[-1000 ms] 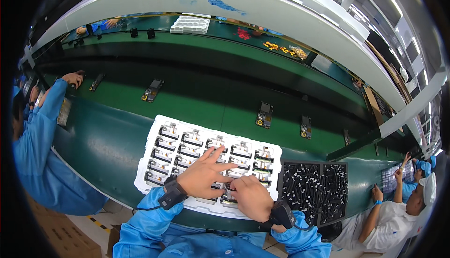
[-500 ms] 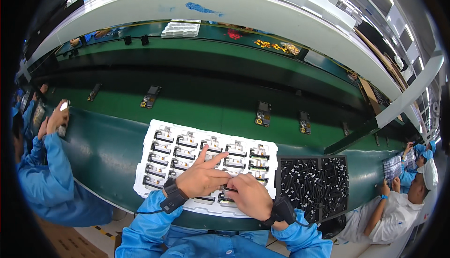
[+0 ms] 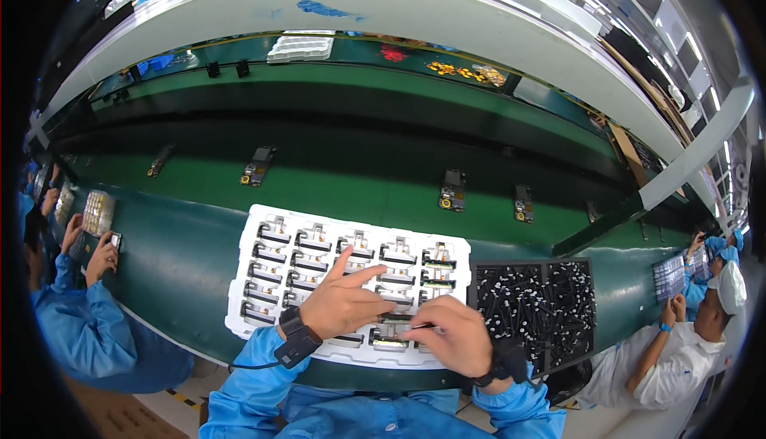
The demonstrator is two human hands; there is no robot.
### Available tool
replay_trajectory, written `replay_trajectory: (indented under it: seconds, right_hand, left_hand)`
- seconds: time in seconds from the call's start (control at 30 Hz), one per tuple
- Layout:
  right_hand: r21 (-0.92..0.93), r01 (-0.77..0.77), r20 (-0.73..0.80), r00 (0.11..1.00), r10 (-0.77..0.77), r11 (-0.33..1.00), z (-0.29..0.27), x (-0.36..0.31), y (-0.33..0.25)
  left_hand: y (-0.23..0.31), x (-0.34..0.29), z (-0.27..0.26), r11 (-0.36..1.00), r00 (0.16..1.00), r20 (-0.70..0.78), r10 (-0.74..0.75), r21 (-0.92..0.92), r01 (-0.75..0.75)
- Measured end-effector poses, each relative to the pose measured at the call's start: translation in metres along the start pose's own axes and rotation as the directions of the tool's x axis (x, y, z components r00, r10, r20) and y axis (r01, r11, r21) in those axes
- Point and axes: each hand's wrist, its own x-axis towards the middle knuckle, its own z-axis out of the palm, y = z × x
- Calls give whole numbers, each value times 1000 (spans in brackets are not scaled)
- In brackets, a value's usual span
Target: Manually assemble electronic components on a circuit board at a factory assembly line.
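Observation:
A white moulded tray [image 3: 343, 354] lies in front of me, its pockets filled with rows of small metal-and-black electronic parts [image 3: 396, 259]. My left hand [image 3: 333, 308] rests over the tray's middle, fingers spread and holding nothing visible. To its right, my right hand [image 3: 459, 332] is closed in a pinch over the near right pockets. A thin dark piece [image 3: 432, 328] shows between its fingertips; its exact kind is too small to make out. Just left of those fingertips sits a silvery part [image 3: 388, 338] in a near-row pocket.
A divided black bin [image 3: 591, 303] of small black pieces with whitish ends stands right of the tray. Circuit boards [image 3: 452, 191] lie spaced along the green conveyor [image 3: 351, 188] beyond. A slanted metal post [image 3: 606, 220] rises at right. Co-workers [image 3: 88, 319] sit on both sides.
My right hand has moved right, away from my left fingers, with the thin dark piece now showing in its pinch. My left hand stays nearly in place.

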Motion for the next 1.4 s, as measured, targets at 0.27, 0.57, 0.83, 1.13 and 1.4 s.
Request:
replay_trajectory:
  seconds: [0.27, 0.57, 0.83, 1.13, 1.4]
  right_hand:
    - [-529, -557, -524, 808, 269, 640, -111, -75, 77]
    - [-261, -653, -575, 697, 429, 711, -134, -114, 103]
    - [-642, -551, -544, 817, 189, 533, -148, -115, 98]
    - [-666, -519, -480, 848, 224, 535, -154, -122, 103]
    - [-787, -523, -330, 805, 493, 326, -165, -110, 91]
  left_hand:
    - [4, 2, 21, 998, 997, -39, -68, 16, 69]
    - [19, 9, -2, 993, 990, 89, -108, -31, 111]
    - [21, 6, 11, 994, 1000, 16, -18, 106, 16]
    - [44, 5, 13, 990, 976, -216, -6, 139, 37]
    - [44, 0, 11, 994, 1000, 10, 8, 109, -9]
